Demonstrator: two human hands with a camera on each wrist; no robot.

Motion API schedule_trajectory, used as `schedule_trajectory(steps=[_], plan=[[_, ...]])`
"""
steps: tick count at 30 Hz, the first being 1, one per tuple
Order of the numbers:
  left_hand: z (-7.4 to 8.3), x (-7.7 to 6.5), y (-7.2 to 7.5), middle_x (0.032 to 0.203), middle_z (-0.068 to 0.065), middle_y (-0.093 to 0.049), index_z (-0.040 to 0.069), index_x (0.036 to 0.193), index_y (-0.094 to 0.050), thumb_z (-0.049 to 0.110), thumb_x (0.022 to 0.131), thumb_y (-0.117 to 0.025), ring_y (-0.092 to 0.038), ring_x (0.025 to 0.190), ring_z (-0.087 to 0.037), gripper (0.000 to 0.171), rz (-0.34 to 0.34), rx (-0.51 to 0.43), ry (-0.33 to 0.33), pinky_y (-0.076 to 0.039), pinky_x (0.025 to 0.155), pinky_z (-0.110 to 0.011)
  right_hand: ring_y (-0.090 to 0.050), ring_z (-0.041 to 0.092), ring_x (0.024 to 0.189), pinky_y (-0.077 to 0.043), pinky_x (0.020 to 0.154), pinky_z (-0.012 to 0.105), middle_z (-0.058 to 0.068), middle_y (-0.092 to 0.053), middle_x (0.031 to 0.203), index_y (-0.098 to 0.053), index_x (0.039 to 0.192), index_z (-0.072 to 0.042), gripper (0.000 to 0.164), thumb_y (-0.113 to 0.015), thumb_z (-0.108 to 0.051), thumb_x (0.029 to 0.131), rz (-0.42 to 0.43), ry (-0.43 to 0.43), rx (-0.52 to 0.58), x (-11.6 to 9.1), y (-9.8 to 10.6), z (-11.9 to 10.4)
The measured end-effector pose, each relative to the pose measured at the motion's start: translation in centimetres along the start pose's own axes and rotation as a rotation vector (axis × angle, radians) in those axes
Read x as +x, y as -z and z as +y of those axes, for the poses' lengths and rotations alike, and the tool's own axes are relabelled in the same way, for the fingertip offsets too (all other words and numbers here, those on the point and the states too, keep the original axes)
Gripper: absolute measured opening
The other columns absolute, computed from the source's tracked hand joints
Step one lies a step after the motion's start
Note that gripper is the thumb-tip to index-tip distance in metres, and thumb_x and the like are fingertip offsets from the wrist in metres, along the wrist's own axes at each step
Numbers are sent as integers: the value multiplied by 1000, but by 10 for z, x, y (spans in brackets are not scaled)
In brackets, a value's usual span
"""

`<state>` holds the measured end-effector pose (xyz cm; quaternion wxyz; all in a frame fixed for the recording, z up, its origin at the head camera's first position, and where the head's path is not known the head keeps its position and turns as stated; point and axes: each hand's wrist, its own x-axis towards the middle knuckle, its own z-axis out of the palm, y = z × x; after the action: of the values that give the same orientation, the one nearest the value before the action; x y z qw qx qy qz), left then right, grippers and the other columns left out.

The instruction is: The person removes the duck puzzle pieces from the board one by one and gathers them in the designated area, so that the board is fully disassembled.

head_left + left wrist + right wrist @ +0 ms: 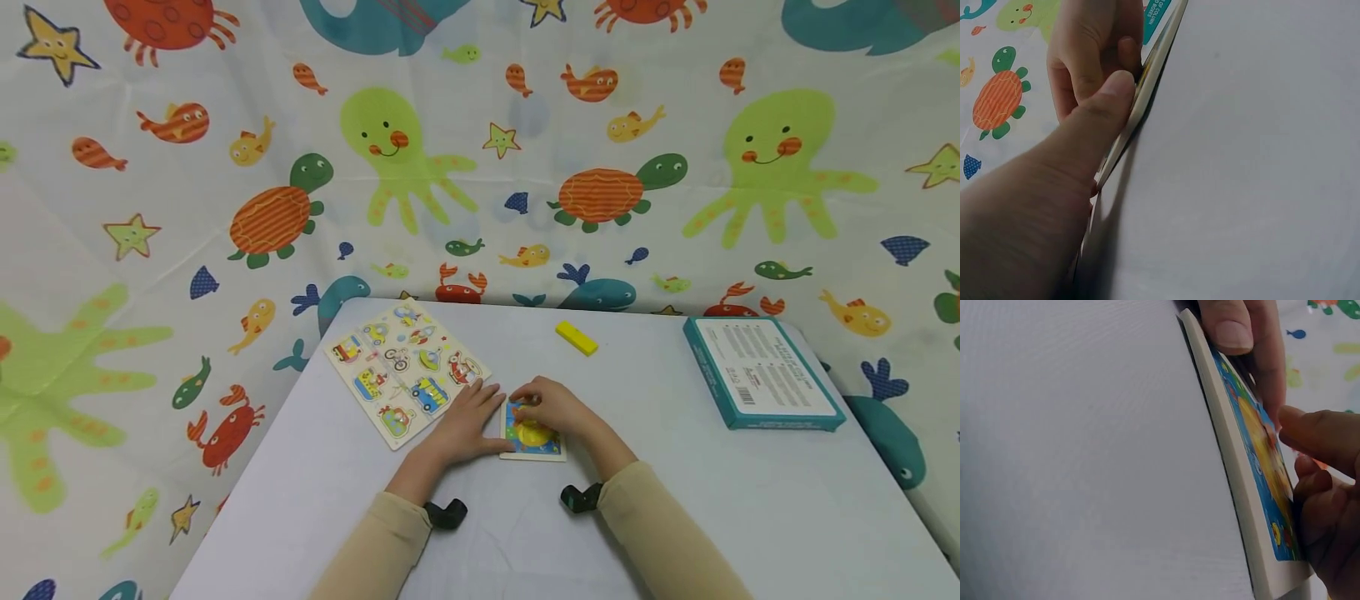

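Pale wood around a blue printed picture [552, 448]: a small board [538, 457], lying on the white table [810, 508], directly between both hands. Within the blue, a large yellow shape [536, 435], partly covered by the right fingers.

At the left side of the small board, the left hand [471, 421], fingers straight and spread toward the far left corner, thumb reaching onto the near left part, its tip pressed down at the rim in both wrist views; no curl around anything, so a loose, flat hold.

Over the far part of the small board, the right hand [557, 408], fingers bent in close to the picture. Cannot tell, from any view, about a piece pinched between them.

Just left of the small board, partly behind the left hand in the head view, a larger board [400, 393], set at a slant, with vehicle pictures including a bus, a bicycle and a rocket. Cannot tell of contact with the left hand.

Beyond the right hand, well apart, a yellow block [577, 337], also aslant. Far to the right, a teal box [763, 373] with white label and barcode uppermost. Along both forearms, beige sleeves [667, 533]; at each wrist, a dark device [447, 514]. Behind the table, a white cloth [487, 108] printed with octopuses, turtles, crabs and fish.
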<state>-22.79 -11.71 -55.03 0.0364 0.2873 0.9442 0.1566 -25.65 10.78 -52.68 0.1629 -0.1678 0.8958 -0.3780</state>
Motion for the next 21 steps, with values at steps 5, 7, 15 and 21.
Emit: schedule_trajectory(steps=[5, 7, 15, 21], plan=[[2, 0, 0, 161, -1, -32, 18, 152, -40, 71, 91, -49, -15, 154, -30, 82, 17, -1, 15, -14, 126, -47, -51, 16, 89, -45, 75, 30, -2, -56, 96, -73, 111, -27, 23, -75, -32, 88, -1, -25, -3, 0, -1, -2], [2, 1, -2, 161, -1, -33, 18, 151, -42, 67, 94, -47, -16, 154, -30, 76, 30, 1, 20, -16, 126, -47, -51, 16, 88, -45, 75, 30, -2, -56, 96, -73, 111, -27, 23, -75, -32, 88, 1, -31, -2, 0, -1, -2], [4, 1, -4, 159, -1, -37, 18, 149, -45, 60, 97, -47, -20, 153, -30, 66, 62, 5, 45, -19, 125, -49, -52, 18, 91, -47, 78, 31, -2, -57, 99, -72, 110, -27, 20, -72, -31, 91, -5, -58, 0, 0, -1, -6], [5, 2, -3, 157, -2, -39, 18, 147, -47, 60, 97, -49, -22, 152, -31, 65, 79, 19, 43, -21, 124, -50, -53, 19, 90, -47, 75, 30, 1, -57, 98, -70, 108, -23, 17, -70, -27, 92, -45, -80, 28, 2, 1, -11]])
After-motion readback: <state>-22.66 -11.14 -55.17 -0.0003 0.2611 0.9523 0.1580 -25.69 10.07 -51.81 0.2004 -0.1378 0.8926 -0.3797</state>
